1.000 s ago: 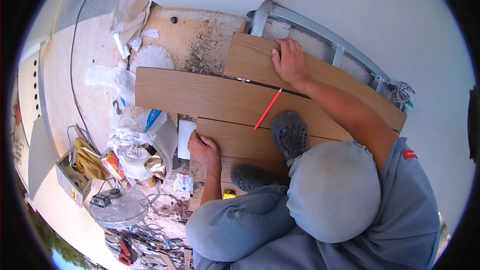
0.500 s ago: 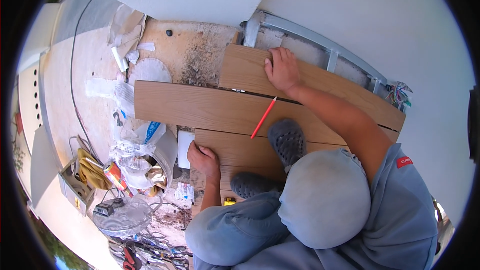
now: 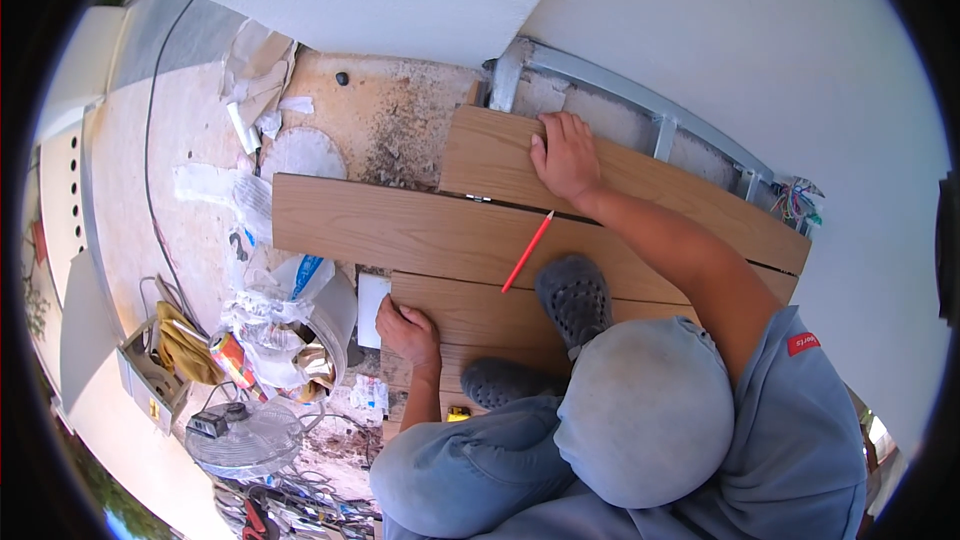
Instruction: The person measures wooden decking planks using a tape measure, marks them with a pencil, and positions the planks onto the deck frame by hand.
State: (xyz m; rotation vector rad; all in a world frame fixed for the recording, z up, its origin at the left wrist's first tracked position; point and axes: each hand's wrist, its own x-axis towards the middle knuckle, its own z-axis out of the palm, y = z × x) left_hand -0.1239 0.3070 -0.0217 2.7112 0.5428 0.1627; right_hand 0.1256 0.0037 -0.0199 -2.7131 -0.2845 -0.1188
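Stained floor (image 3: 350, 115), seen from above; pale wall (image 3: 760, 60) beyond & to R of R grip. R grip (image 3: 567, 155) rests palm-down on wood-look far board (image 3: 665, 180), thumb apart, fingertips at its far edge; hand open, not visibly closed on it. Metal frame (image 3: 610, 80) runs just beyond, ending nr loose wires (image 3: 797, 202), well to R. Btwn the grips: mid. board (image 3: 400, 220), parallel, its end projecting fwd & L of L grip; small metal clip (image 3: 478, 198) in gap btwn far & mid. boards, L of R grip; red pencil (image 3: 528, 252) on mid. board, nearer the body than R grip. L grip (image 3: 408, 330) lies at L end of near board (image 3: 475, 305), fingers bent, beside white flat piece (image 3: 373, 310); cannot tell if it clasps anything. L of it, rubbish-filled bucket (image 3: 340, 305); to its R, dark clogs (image 3: 573, 288) on the boards.
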